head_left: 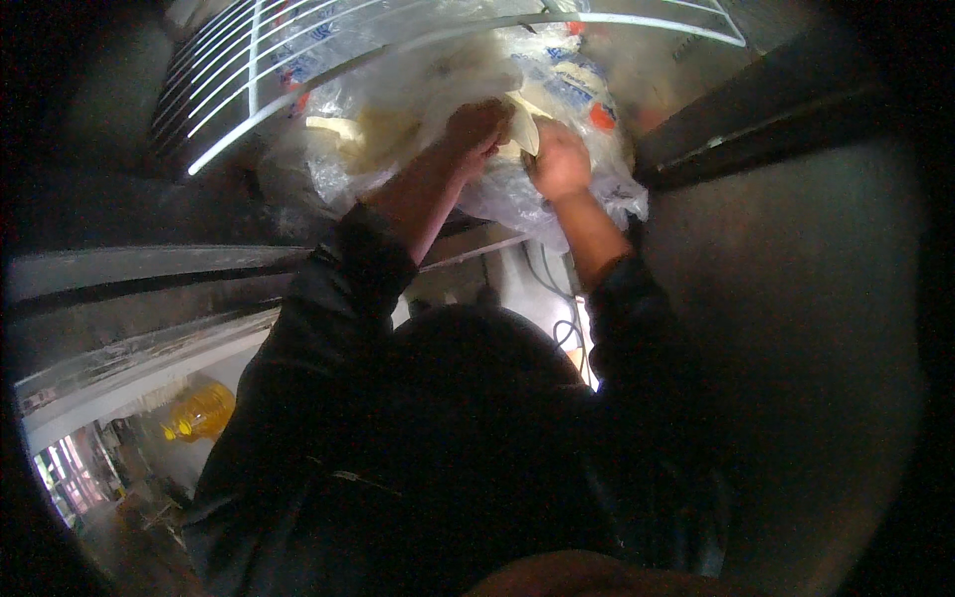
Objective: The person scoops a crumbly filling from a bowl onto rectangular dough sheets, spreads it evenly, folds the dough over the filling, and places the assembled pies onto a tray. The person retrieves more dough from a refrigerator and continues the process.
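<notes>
Both my hands reach into a clear plastic bag (477, 204) under a wire shelf. Between them a thin, cream-coloured, flat piece (524, 127) stands up with a curled, pointed corner; it looks like a flatbread or dough sheet, but I cannot tell which. My right hand (560, 161) is closed on its right edge. On its other side my left hand (481, 127) has its fingers curled in, touching the piece or the film beside it. More pale pieces (336, 126) show through the plastic at the left. My fingertips are partly hidden.
The white wire shelf (398, 45) hangs just above my hands. Printed plastic bags (577, 80) lie behind them. A dark wall (786, 259) rises close on the right. Low at the left are bottles of yellow liquid (204, 411); a dark cable (562, 328) hangs below.
</notes>
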